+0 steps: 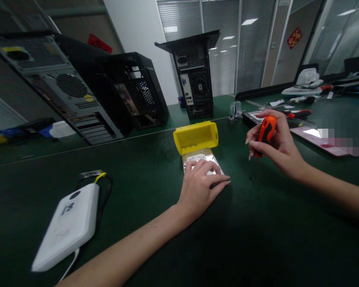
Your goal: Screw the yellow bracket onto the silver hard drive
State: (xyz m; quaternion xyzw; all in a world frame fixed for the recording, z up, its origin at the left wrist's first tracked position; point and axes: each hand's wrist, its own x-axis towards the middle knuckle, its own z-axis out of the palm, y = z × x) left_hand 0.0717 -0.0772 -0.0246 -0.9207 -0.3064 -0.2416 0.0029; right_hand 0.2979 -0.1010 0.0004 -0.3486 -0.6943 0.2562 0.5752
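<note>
My left hand (199, 183) lies over a silver hard drive (206, 154) on the green table, its fingers curled across the top and its thumb at the right side. Much of the drive is hidden under the hand. Just behind the drive sits a yellow open bin (196, 138) with a few tiny screw-like pieces inside. Off to the right, my right hand (277, 143) is closed round the orange and black handle of a screwdriver (267, 129). Its shaft points down, and a small dark speck shows near the tip, too small to name.
Computer cases (194, 79) stand along the back and left, including a grey-backed tower (68, 87). A white power bank (68, 223) with cables lies front left. At right are a pink phone (320, 139), red-handled pliers (299, 114) and a clear container (235, 109).
</note>
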